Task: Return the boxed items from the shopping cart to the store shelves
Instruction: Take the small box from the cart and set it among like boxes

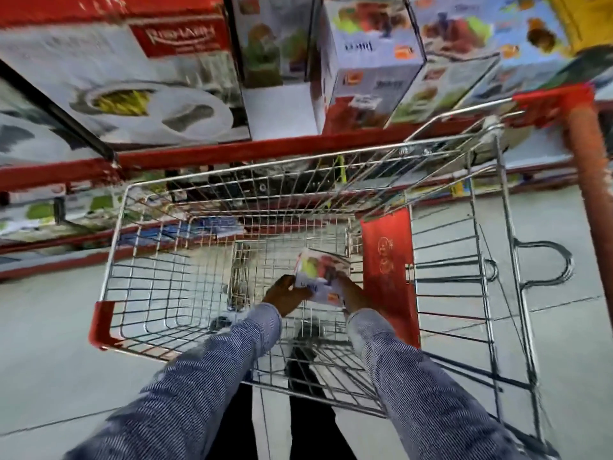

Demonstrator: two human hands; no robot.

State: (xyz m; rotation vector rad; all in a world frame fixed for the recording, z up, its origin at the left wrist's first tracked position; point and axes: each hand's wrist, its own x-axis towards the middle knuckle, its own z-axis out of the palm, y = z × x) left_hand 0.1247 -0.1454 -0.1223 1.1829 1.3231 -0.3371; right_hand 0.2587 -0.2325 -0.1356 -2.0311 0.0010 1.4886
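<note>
A small white box (320, 275) with a fruit picture lies low inside the wire shopping cart (139, 247), near its bottom. My left hand (287, 295) grips the box's left side and my right hand (351, 295) grips its right side. Both arms, in blue striped sleeves, reach down into the basket. Just beyond the cart runs the red-edged store shelf (252, 149), where a matching white box (368, 61) stands among other boxes.
A large dinnerware box (126, 84) fills the shelf's left part. A white gap (282, 107) lies between boxes on the shelf. A red flap (388, 267) hangs inside the cart on the right. A red shelf post (590, 167) stands at far right. Grey floor surrounds the cart.
</note>
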